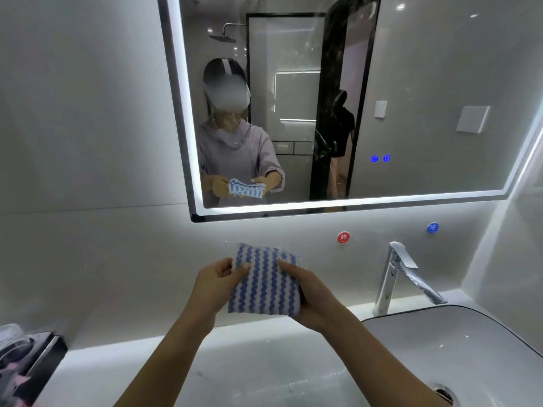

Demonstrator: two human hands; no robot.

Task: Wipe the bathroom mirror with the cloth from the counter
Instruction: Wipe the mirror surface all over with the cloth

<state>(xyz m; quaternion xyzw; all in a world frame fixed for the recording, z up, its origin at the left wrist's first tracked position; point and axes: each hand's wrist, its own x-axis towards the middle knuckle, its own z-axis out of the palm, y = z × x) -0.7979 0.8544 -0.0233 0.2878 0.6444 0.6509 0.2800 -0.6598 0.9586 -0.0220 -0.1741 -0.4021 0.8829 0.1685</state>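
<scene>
- A white bench (264,377) runs along a pale tiled wall (88,142), with a sink (440,353) set into it at the right
- A tap (393,277) stands at the back of the sink, its spout slanting down over the bowl
- On the wall above the tap are a red sticker (343,237) and, further right, a blue sticker (432,227)
- The mirror (426,69) hangs above the bench, its edge lit by a white strip, with two small blue buttons (380,158) glowing on the glass
- The cloth (264,283) is held in the air over the bench, below the mirror's lower edge and clear of the glass
- The left hand (217,283) grips the cloth's left edge, thumb on the front
- The right hand (311,301) clasps the right side, thumb on top and fingers curled behind
- The fingers behind the cloth are hidden
- The mirror's top and right end are cut off by the frame, as is much of the sink; only part of the drain (443,392) shows at the bottom edge
- A dark box (32,356) at the bench's left end is blurred, and its contents cannot be made out
- The marks on both stickers are too small to read surely
- The cloth is thick and nubbly, folded to a rough square, with wavy blue and white stripes
- The tap is shiny chrome with angular lines; the bench is smooth and glossy; the sink has a thin dark rim and rounded corners
</scene>
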